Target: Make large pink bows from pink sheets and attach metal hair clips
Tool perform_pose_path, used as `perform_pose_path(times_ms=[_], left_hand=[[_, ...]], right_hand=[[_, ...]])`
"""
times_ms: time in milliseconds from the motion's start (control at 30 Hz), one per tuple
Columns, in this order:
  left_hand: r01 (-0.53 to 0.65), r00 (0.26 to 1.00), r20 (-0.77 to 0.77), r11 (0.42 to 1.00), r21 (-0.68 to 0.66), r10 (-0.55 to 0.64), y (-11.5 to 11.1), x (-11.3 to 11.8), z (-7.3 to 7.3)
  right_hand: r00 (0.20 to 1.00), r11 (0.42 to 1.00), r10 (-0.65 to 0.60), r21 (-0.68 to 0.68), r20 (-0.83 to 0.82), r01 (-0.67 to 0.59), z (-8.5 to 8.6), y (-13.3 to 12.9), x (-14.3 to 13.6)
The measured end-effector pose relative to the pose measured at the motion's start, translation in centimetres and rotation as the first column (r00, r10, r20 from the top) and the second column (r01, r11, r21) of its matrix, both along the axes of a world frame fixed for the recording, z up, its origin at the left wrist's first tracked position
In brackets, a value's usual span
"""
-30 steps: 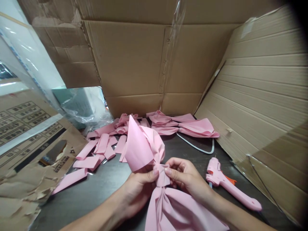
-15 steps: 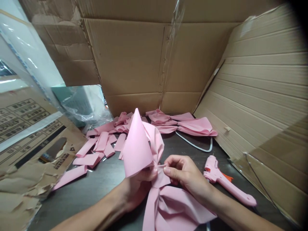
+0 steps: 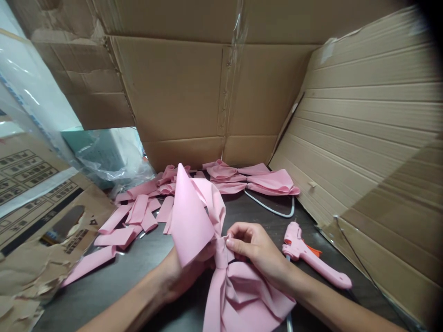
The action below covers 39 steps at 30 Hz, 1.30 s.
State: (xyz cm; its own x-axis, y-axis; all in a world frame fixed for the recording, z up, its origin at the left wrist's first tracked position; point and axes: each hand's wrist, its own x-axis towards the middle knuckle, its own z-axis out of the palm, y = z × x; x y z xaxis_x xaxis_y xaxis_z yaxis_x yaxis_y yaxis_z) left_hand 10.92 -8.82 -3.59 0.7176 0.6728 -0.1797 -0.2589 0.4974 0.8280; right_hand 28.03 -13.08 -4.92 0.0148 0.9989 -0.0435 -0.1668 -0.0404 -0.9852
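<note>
Surroundings: tall cardboard panel at the back, creased, clear tape down its seam; ridged cardboard panel at right; torn, printed carton at left, crumpled clear plastic beyond. On dark counter: loose pink strips, flat or curled, scattered and overlapping at left; stack of gathered pink pieces at the back; pale cord looped before the stack; pink glue gun, smooth plastic with orange part, at right. Centre, near side: one pink bow, matte pliable sheet, pleated at the waist, upper end flared into a cone, lower end in loose folds; flat band across the waist. Right grip: thumb and forefinger pinched together on the band's end. Left grip: behind the bow, fingertips masked by the cone; cannot tell how far closed.
</note>
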Motion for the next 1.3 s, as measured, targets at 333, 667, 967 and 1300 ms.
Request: perform_pose_path(times_ms=[333, 667, 967, 1300], left_hand=[[0.002, 1.0, 0.027, 0.999, -0.033, -0.001, -0.3, 0.1, -0.5], [0.107, 0.989, 0.113, 0.984, -0.144, -0.092, -0.3, 0.3, -0.8], [-0.038, 0.999, -0.005, 0.989, -0.141, 0.038, -0.6, 0.4, -1.0], [-0.286, 0.924, -0.254, 0.957, 0.037, 0.286, -0.9, 0.8, -0.5]], right_hand=[[0.995, 1.0, -0.027, 0.0, 0.096, 0.027, 0.6, -0.7, -0.6], [0.998, 0.999, 0.005, -0.037, -0.067, -0.008, 0.3, -1.0, -1.3], [0.997, 0.997, -0.076, 0.024, -0.003, 0.076, 0.3, -0.9, -1.3], [0.933, 0.967, -0.241, 0.15, 0.266, 0.207, -0.2, -0.6, -1.2]])
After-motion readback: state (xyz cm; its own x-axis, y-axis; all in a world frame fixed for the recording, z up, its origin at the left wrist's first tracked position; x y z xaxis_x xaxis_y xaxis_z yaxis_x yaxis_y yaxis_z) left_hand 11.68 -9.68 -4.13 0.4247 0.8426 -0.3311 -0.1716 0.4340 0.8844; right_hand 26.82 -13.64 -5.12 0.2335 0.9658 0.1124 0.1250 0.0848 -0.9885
